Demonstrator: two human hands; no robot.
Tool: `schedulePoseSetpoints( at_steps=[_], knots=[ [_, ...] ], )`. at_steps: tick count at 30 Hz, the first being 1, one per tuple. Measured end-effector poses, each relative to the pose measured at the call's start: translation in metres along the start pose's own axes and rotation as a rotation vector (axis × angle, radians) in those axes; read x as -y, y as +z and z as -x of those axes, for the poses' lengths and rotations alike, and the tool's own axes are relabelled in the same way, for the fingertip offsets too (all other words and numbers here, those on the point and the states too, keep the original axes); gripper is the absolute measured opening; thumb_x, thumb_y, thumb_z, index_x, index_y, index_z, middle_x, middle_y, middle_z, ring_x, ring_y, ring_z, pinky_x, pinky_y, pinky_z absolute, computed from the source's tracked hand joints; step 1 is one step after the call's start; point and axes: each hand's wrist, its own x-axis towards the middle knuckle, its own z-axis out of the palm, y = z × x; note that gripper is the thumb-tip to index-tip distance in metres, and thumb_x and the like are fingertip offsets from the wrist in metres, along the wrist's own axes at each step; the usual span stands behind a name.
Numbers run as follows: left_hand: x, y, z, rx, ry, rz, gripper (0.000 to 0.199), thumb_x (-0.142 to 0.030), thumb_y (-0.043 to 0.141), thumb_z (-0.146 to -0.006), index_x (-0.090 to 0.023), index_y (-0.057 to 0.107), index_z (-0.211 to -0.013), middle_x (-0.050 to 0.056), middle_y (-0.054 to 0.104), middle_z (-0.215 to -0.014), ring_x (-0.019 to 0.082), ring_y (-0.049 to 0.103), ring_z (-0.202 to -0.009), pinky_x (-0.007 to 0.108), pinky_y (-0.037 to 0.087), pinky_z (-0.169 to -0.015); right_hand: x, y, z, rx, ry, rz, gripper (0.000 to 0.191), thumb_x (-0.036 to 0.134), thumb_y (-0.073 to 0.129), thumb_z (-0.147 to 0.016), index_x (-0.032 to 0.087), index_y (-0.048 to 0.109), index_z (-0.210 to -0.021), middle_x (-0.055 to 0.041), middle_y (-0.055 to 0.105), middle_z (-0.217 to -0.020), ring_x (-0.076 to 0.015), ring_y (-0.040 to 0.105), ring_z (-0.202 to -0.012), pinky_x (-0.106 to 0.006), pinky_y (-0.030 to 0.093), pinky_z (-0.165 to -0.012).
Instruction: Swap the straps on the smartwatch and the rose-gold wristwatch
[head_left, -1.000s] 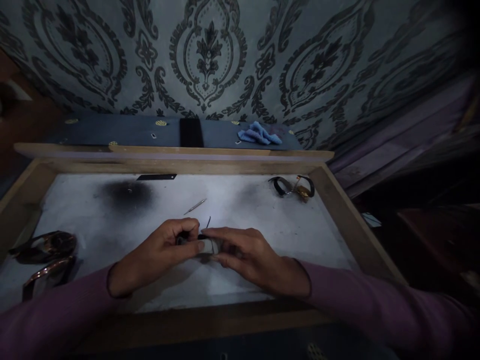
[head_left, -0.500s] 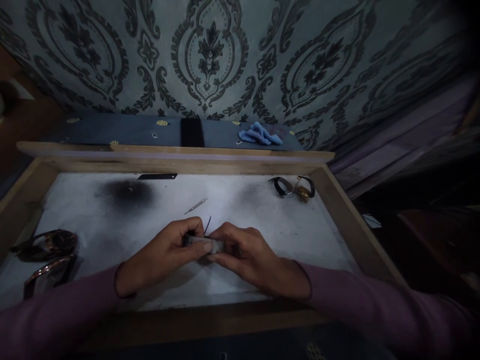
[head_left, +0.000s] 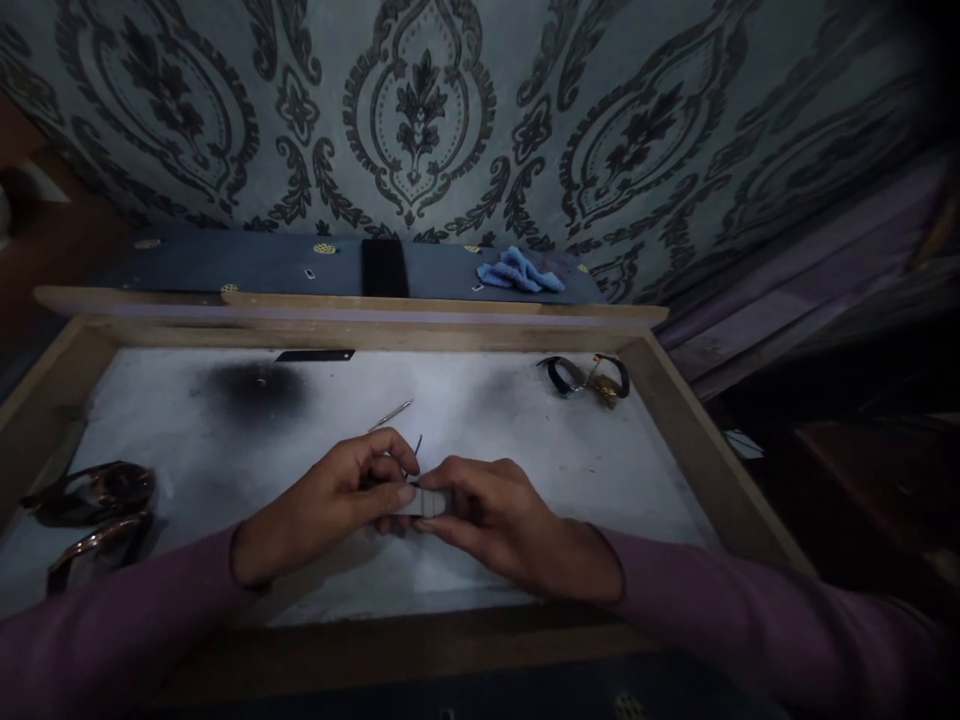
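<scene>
Over the white surface (head_left: 510, 405) of a tray, my left hand (head_left: 341, 500) and my right hand (head_left: 495, 510) meet at a small grey piece (head_left: 425, 502) with crosswise seams. My right fingers and thumb pinch its right end. On its left end presses my left thumb, while my left index finger is curled above it; my other left fingers are partly hidden underneath. Most of the piece is covered, so its kind is unclear. A thin dark strip (head_left: 418, 447) shows just behind it. Beyond my hands lies a slim metal pin-like tool (head_left: 391, 414).
Watches (head_left: 124, 485) lie at the left and more watches (head_left: 606, 385) at the back right. A flat black blade-like strip (head_left: 315, 355) rests by the tray's rear wooden wall (head_left: 450, 335). Behind are a dark rectangular object (head_left: 384, 268) and a crumpled blue cloth (head_left: 521, 270).
My left index finger has lifted and shifted right, and my left grip has loosened, baring more of the grey piece. My right hand has hardly moved.
</scene>
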Motion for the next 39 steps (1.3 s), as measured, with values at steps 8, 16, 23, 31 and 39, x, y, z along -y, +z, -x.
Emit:
schedulePoseSetpoints(
  at_steps=[8, 16, 23, 31, 39],
  knots=[
    [0.001, 0.007, 0.003, -0.023, 0.092, -0.031, 0.022, -0.041, 0.053, -0.094, -0.018, 0.055, -0.091, -0.002, 0.058, -0.073, 0.012, 0.056, -0.066, 0.024, 0.043, -0.060, 0.004, -0.001, -0.006, -0.014, -0.002, -0.036, 0.020, 0.038, 0.061, -0.094, 0.018, 0.060, -0.097, 0.0049, 0.055, -0.065, -0.0062, 0.044, -0.047, -0.019, 0.038, -0.046],
    [0.002, -0.004, 0.004, -0.061, 0.158, -0.178, 0.029, -0.046, 0.061, -0.087, -0.022, 0.057, -0.104, 0.001, 0.063, -0.090, 0.017, 0.057, -0.080, 0.026, 0.045, -0.069, 0.005, -0.007, -0.008, -0.055, 0.160, -0.126, 0.016, 0.032, 0.063, -0.091, 0.017, 0.059, -0.093, 0.0058, 0.050, -0.063, -0.0072, 0.043, -0.052, -0.018, 0.034, -0.046],
    [0.017, -0.004, 0.002, -0.115, 0.267, -0.509, 0.033, -0.053, 0.050, -0.092, -0.024, 0.065, -0.090, 0.001, 0.066, -0.084, 0.020, 0.058, -0.076, 0.026, 0.043, -0.063, 0.004, -0.008, -0.005, -0.013, 0.138, -0.088, 0.015, 0.031, 0.059, -0.090, 0.017, 0.056, -0.088, 0.0077, 0.042, -0.057, -0.0065, 0.038, -0.048, -0.017, 0.030, -0.045],
    [0.018, -0.005, 0.001, -0.381, 0.356, -0.551, 0.038, -0.053, 0.061, -0.083, -0.028, 0.061, -0.111, 0.003, 0.068, -0.100, 0.022, 0.061, -0.079, 0.028, 0.047, -0.068, -0.018, -0.027, -0.011, -0.234, 0.275, 0.104, 0.020, 0.032, 0.048, -0.096, 0.016, 0.055, -0.087, 0.0032, 0.053, -0.066, -0.0083, 0.048, -0.052, -0.018, 0.037, -0.048],
    [0.020, -0.008, -0.004, -0.263, 0.357, -0.620, 0.029, -0.053, 0.056, -0.088, -0.025, 0.062, -0.096, 0.001, 0.066, -0.087, 0.017, 0.056, -0.067, 0.025, 0.044, -0.059, -0.044, -0.090, -0.007, -0.310, 0.410, 0.432, 0.021, 0.022, 0.053, -0.094, 0.010, 0.066, -0.082, -0.0045, 0.065, -0.073, -0.0138, 0.057, -0.065, -0.022, 0.039, -0.059]
  ],
)
